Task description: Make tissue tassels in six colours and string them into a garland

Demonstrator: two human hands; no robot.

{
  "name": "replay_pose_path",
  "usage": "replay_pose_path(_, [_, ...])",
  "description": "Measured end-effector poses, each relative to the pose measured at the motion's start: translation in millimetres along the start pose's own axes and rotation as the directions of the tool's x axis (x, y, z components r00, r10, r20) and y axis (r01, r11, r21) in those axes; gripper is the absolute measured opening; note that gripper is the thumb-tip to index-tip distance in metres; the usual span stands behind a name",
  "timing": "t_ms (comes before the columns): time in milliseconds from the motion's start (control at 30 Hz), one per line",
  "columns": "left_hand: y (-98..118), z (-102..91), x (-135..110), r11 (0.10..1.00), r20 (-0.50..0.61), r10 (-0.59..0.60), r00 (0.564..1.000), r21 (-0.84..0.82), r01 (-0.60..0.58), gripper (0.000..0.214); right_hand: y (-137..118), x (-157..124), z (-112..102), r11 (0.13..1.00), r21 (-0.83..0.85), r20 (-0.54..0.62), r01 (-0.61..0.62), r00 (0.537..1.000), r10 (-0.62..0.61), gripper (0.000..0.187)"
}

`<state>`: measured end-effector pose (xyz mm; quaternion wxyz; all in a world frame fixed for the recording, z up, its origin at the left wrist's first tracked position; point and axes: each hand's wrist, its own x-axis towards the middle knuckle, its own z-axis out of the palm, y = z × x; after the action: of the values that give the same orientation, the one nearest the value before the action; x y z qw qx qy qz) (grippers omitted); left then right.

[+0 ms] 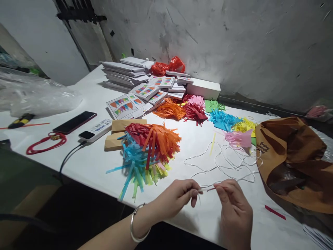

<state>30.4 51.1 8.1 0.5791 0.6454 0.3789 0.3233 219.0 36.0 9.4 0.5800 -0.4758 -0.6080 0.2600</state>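
Observation:
In the head view my left hand [179, 194], with a silver bangle [132, 224] on its wrist, pinches a thin white cord between thumb and fingertips. Close beside it, my right hand [235, 211] has thumb and forefinger closed on a thin dark red strip [212, 189] that meets the cord; how they join is too small to make out. Loose loops of the white cord [217, 165] lie on the table beyond. A bunch of fringed paper tassels [161, 139] in red, orange, blue and green rests left of them on folded brown paper [111, 143].
More coloured tassels [223, 119] lie along the back. Printed cards [125, 107] and stacked white packets [125, 74] stand behind. A phone [75, 122], a white power strip [96, 131] and red cord [44, 141] lie left. At right sits a brown bag [273, 139].

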Motion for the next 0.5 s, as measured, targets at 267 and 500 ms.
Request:
replay_pose_path(267, [-2, -49.4, 0, 0.896, -0.281, 0.148, 0.948, 0.444, -0.008, 0.024, 2, 40, -40, 0.980, 0.157, -0.423, -0.120, 0.889, 0.176, 0.026])
replay_pose_path(500, [-14, -97.6, -14, 0.887, -0.512, 0.114, 0.851, 0.438, 0.145, 0.023, 8, 76, -107, 0.977, 0.205, -0.579, -0.063, 0.797, 0.173, 0.027])
